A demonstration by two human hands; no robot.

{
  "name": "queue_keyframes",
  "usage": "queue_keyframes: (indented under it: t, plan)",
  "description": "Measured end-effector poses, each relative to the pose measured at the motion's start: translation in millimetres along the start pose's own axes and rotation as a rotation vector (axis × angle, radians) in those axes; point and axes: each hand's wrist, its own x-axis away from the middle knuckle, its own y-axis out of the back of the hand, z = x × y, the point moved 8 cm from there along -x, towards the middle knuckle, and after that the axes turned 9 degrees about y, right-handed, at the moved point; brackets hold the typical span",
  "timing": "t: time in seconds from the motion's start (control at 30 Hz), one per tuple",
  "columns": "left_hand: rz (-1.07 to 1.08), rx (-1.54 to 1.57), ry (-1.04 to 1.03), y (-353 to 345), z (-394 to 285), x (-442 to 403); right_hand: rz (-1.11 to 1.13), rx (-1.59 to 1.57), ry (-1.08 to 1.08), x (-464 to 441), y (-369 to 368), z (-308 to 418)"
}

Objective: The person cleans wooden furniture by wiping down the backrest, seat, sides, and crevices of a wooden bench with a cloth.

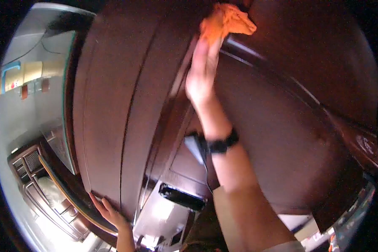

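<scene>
Holds an orange cloth (236,21) at the fingertips of the right hand (202,77), reaching high with fingers long, close together and nearly straight, their ends hidden in the bunched fabric. Cannot tell how tight the grip is, given the blur over fingers and cloth. Has the cloth up against dark wood, at the upper corner of a framed panel (273,134), far above the left hand (113,216) and well apart from it. Sets that left hand low on the opposite side, empty, fingers parted and outstretched, at the lower end of a tall wooden panel (105,105). Cannot tell how firmly it presses there. Wears a black wristband (222,145) on the right arm, just beside a small grey object (194,148), partly hidden, with a dark cord (206,174) trailing down from there along the forearm. Has, lower down between both arms, a black oblong object (182,198) at the top of a pale, glossy surface (161,214). Faces, past the tall panel on the left, a pale wall (25,111) with a yellowish band (31,71) on it, and below, dark paneled furniture (29,176) beside a bright patch of glare.
</scene>
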Motion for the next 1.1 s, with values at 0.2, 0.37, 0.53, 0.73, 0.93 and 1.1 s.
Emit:
queue_keyframes:
  t: [0.2,0.37,0.53,0.73,0.93,1.1]
  plan:
    - [0.014,0.055,-0.008,5.4,10.3,-2.9,-0.045,-0.324,-0.568,127.4,-2.9,-63.0]
    - [0.004,0.001,0.008,1.1,4.2,-0.7,-0.085,0.064,-0.122,54.1,-0.4,79.3]
    - [0.019,0.069,0.026,2.8,14.8,-3.4,-0.144,-0.263,-0.187,48.8,14.1,-38.3]
    - [-0.002,0.049,-0.003,2.3,8.6,-3.9,0.631,0.765,-0.110,65.0,45.0,-58.0]
    - [-0.012,0.123,-0.020,0.7,6.2,-1.8,0.705,1.156,0.291,117.9,16.0,-86.1]
    - [-0.008,0.185,0.023,0.9,9.5,-1.6,0.706,0.744,0.222,290.9,27.7,41.1]
